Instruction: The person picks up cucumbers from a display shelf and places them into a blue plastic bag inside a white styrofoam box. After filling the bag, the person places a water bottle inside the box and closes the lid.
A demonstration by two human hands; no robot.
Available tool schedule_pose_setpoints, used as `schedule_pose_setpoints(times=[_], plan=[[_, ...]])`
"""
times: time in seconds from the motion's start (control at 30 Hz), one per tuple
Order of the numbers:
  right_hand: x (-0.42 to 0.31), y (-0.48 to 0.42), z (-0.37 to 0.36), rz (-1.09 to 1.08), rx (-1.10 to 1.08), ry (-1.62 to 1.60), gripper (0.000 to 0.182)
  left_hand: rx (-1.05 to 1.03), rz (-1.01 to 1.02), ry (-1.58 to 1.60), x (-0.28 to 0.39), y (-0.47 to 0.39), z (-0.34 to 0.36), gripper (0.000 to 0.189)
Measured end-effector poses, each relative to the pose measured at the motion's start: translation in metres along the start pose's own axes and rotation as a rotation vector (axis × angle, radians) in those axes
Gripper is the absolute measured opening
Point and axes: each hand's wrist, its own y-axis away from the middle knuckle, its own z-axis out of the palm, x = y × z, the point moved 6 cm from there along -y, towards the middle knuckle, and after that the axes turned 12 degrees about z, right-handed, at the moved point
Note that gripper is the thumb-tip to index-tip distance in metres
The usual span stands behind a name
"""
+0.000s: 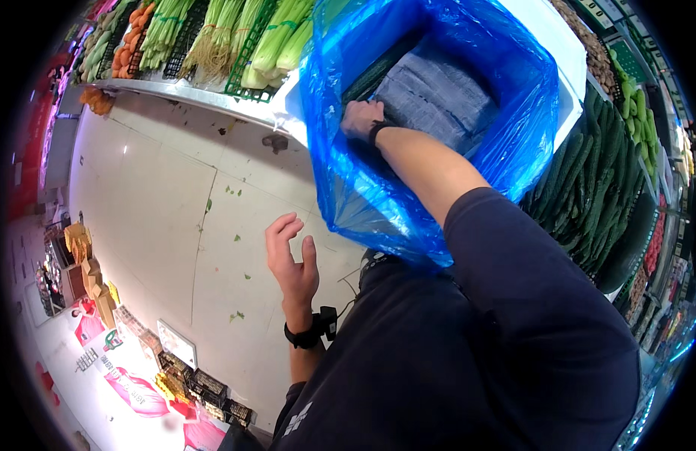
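Observation:
A blue plastic bag [528, 129] lines a white foam box [570, 62] in front of me. My right hand [363, 119] reaches down inside it with curled fingers. It is at the near end of a long dark green cucumber [376, 73] and beside the corner of a greyish, creased sheet or wrapped bundle [438, 90]. The fingertips are hidden, so whether they grip either one is unclear. My left hand [294, 256] hangs empty over the floor, left of the bag, thumb apart from the fingers. A black band with a small device [317, 330] is on that wrist.
Celery bunches [280, 39] and carrots [132, 42] fill crates on a metal-edged shelf [195, 97] at upper left. Cucumbers [593, 175] are piled on the right. Leaf scraps dot the tiled floor [156, 208]. Crates [207, 389] stand at lower left.

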Motion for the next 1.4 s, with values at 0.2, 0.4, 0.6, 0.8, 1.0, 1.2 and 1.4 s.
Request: schedule_pose_setpoints(times=[0.2,0.4,0.6,0.8,1.0,1.2,1.4], plan=[[0.002,0.015,-0.022,-0.008,-0.062,-0.089,0.042,0.061,-0.07,0.03,-0.007,0.027,-0.006,0.018],[0.001,0.01,-0.003,-0.072,0.013,-0.161,0.041,0.024,-0.04,0.006,0.002,0.023,-0.001,0.018],[-0.009,0.016,0.015,-0.177,0.154,-0.068,0.035,0.04,-0.028,-0.026,0.016,0.03,-0.002,0.018],[-0.002,0.023,-0.025,-0.142,-0.054,-0.051,0.058,0.09,-0.086,-0.023,0.013,0.058,-0.008,0.016],[0.036,0.032,-0.121,-0.068,0.127,-0.313,0.071,0.152,-0.212,0.091,0.004,0.067,0.005,0.011],[0.095,0.091,-0.258,-0.419,0.39,-0.821,0.077,0.135,-0.045,0.098,0.041,0.019,0.025,0.009],[0.257,0.207,-0.37,-0.573,0.405,-1.529,0.025,0.149,0.169,0.117,0.109,-0.031,0.06,0.008]])
